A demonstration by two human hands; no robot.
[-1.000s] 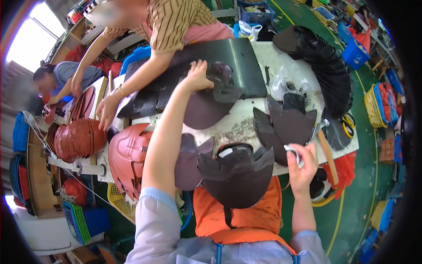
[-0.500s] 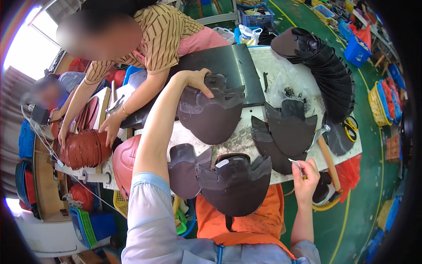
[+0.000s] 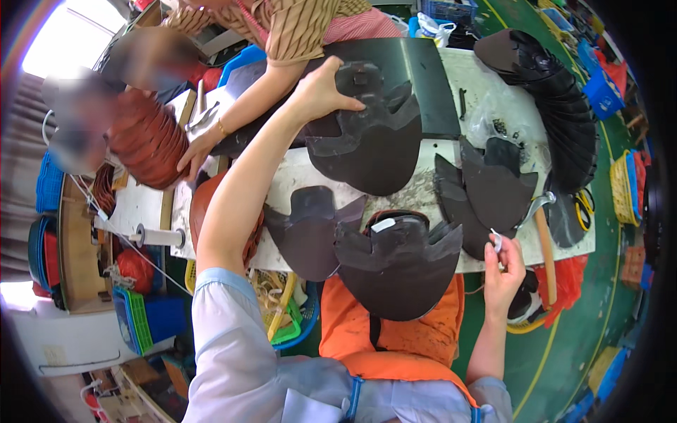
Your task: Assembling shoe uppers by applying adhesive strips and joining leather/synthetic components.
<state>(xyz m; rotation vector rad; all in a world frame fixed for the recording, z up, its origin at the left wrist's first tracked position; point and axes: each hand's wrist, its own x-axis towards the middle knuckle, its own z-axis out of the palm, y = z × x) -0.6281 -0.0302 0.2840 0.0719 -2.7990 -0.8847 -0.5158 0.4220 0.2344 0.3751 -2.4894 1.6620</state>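
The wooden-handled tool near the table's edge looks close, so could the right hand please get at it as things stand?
Probably yes: the wooden-handled tool lies just beside the right hand, with nothing visible between them, though the small white piece it holds might need putting down first.

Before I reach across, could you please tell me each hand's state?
Left hand: open, thumb and fingers spread at the dark panel; whether it grips cannot be told.
Right hand: closed, pinching a small white piece.

Bright daylight, blown-out window (image 3: 70,41) at upper left, sheen on dark sheet (image 3: 424,84), bent edges, black corners
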